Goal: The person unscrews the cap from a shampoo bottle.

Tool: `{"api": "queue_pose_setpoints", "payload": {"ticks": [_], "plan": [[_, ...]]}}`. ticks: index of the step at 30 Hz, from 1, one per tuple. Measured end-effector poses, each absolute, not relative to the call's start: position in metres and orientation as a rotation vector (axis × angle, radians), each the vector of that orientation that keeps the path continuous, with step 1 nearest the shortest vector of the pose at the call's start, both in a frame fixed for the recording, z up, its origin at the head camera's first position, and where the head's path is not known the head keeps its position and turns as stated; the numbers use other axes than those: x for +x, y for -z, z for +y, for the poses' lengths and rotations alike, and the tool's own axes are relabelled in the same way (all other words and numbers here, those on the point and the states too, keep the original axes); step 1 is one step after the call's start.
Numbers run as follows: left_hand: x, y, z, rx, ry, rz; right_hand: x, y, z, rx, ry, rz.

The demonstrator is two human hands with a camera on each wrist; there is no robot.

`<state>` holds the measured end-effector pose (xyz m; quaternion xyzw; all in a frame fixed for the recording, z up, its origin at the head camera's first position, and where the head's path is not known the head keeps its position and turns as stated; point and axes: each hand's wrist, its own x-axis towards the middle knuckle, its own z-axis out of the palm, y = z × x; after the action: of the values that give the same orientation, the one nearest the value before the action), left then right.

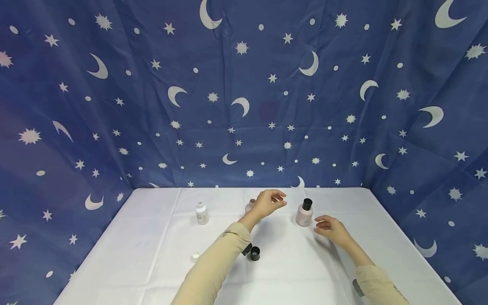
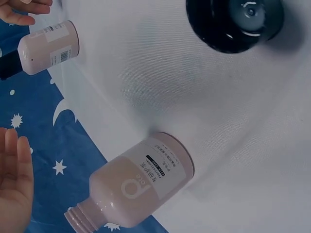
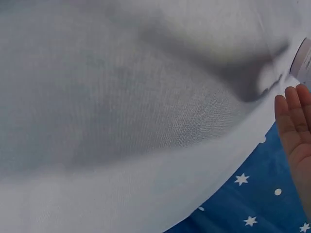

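A pink bottle (image 1: 304, 215) with a black cap stands upright between my two hands. Fingers relaxed, my left hand (image 1: 268, 203) hovers to its left and holds nothing. My right hand (image 1: 331, 230) is close by on its right side, slightly bent and empty. Partly behind the left hand is a second pink bottle (image 1: 249, 205); the left wrist view shows its bare threaded neck (image 2: 80, 216). An upturned black cap (image 1: 255, 253) lies nearer on the table. In the right wrist view, only the edge of a pink bottle (image 3: 302, 63) shows beyond the fingertips.
An uncapped white bottle (image 1: 201, 214) stands on the left of the white-covered table (image 1: 160, 237). Nearer, a white cap (image 1: 196, 255) lies beside the left sleeve. A blue cloth (image 1: 244, 84) with moons and stars hangs behind and at both sides.
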<state>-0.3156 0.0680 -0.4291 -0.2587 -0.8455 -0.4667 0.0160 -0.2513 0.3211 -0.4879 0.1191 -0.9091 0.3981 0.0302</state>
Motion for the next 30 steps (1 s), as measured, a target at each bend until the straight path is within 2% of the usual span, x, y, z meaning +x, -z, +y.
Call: {"api": "queue_pose_setpoints", "payload": {"ticks": [4,13,30], "plan": [[-0.318,0.434,0.073,-0.802,1.517,-2.600,-0.257,0.492,0.326,0.278,-1.257,-2.790],[-0.321,0.446,0.099,-0.817,1.708,-2.514,-0.275,0.495,0.329,0.306,-1.349,-2.837],[-0.316,0.454,0.126,-0.983,1.626,-2.671,-0.295,0.497,0.315,0.378,-1.581,-2.758]]}}
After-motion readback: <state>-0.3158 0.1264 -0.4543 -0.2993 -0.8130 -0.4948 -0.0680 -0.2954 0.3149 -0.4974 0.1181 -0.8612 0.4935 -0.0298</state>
